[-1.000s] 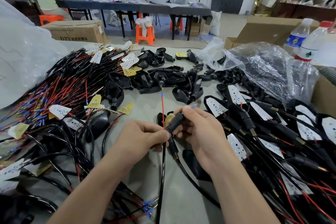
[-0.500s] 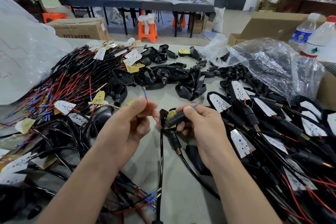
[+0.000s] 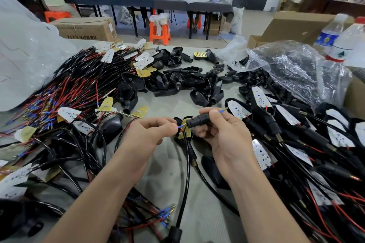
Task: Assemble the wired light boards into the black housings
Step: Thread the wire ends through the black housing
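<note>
My right hand (image 3: 227, 136) grips the stem of a black housing (image 3: 198, 120), held level above the table. A blue-tipped wire end pokes out past my right fingers. My left hand (image 3: 146, 134) pinches a red wire (image 3: 178, 126) by its blue tip, right at the open end of the stem. A black cable (image 3: 185, 173) hangs down from between my hands. A yellow light board (image 3: 184, 130) shows just under the stem. Loose empty black housings (image 3: 173, 85) lie in a heap beyond my hands.
Wired boards with red and black leads (image 3: 69, 92) pile on the left. Assembled housings with white boards (image 3: 296, 134) cover the right. A clear plastic bag (image 3: 292, 69) of parts and two water bottles (image 3: 343, 41) stand back right. People work at a far table.
My left hand has drawn the red wire down and in, bringing its blue tip from up in the air to the stem's opening. My right hand has tilted the stem level.
</note>
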Action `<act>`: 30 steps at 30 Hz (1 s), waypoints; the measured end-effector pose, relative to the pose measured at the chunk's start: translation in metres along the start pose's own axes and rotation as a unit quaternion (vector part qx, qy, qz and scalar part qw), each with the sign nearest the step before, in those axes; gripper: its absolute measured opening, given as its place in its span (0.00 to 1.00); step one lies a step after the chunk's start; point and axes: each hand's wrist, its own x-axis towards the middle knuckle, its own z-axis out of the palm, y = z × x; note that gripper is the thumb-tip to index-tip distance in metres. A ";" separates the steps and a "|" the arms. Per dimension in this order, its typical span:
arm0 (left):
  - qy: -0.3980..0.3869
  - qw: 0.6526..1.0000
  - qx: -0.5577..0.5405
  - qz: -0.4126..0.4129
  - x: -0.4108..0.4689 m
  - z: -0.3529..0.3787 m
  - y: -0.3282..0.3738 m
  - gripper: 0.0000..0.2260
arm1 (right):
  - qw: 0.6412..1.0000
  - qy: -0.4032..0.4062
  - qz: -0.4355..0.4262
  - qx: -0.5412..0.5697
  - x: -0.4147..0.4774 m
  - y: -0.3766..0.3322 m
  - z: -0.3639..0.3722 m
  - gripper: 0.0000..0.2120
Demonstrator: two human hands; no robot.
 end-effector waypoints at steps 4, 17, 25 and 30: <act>-0.006 1.000 -0.004 0.011 -0.001 0.001 0.001 0.12 | 1.000 -0.002 0.002 -0.006 0.001 -0.001 -0.001 0.14; -0.006 0.999 0.023 0.025 -0.002 0.006 0.001 0.13 | 0.997 -0.058 0.013 -0.039 -0.003 -0.003 0.000 0.14; 0.039 0.998 -0.022 0.038 -0.001 0.004 0.001 0.06 | 0.999 -0.038 0.007 -0.030 -0.002 -0.004 0.001 0.13; 0.019 0.999 -0.022 0.034 0.001 -0.001 0.003 0.06 | 1.000 -0.023 0.007 -0.007 -0.002 -0.002 0.002 0.14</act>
